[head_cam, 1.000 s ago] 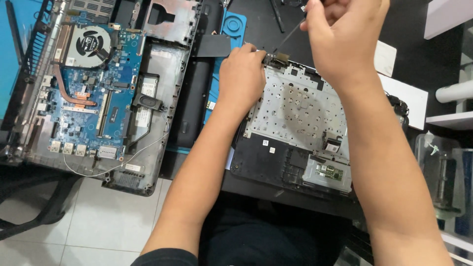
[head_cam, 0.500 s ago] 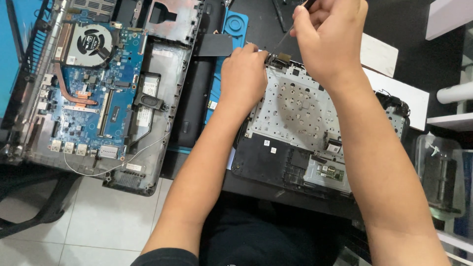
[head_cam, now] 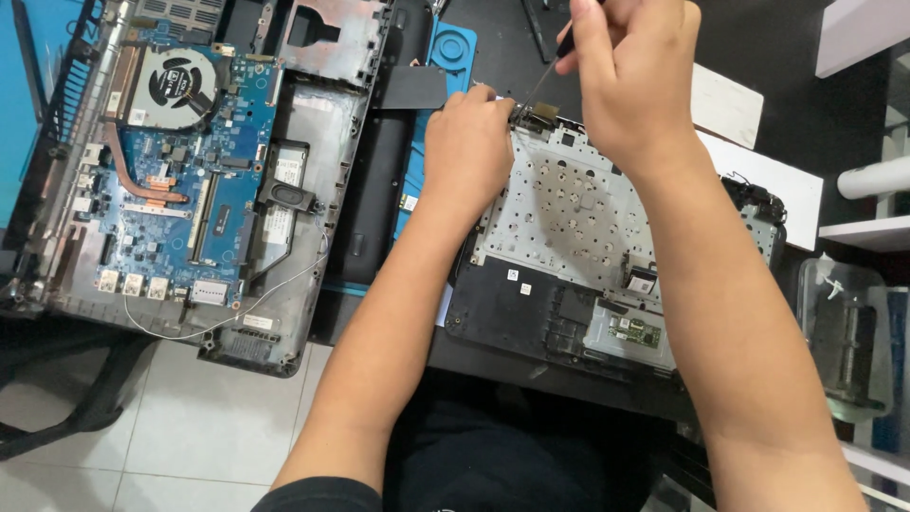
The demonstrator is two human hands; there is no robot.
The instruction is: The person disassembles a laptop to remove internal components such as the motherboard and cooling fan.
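Note:
A laptop palmrest cover (head_cam: 569, 218) lies upside down in front of me, its perforated metal keyboard backplate facing up. My left hand (head_cam: 466, 142) rests on its upper left corner, fingers pressed beside a small hinge bracket (head_cam: 542, 112). My right hand (head_cam: 630, 76) grips a thin screwdriver (head_cam: 545, 78) whose tip points down at that bracket. Part of the screwdriver handle is hidden in my fist.
An opened laptop base (head_cam: 190, 180) with a blue motherboard, round fan and copper heat pipe sits to the left on a blue mat (head_cam: 445, 47). White boxes (head_cam: 749, 142) lie at the right, and a clear plastic container (head_cam: 844, 332) at the far right. Tiled floor shows below.
My right hand with the screwdriver has shifted slightly left and up over the bracket. The left hand stays on the cover's corner.

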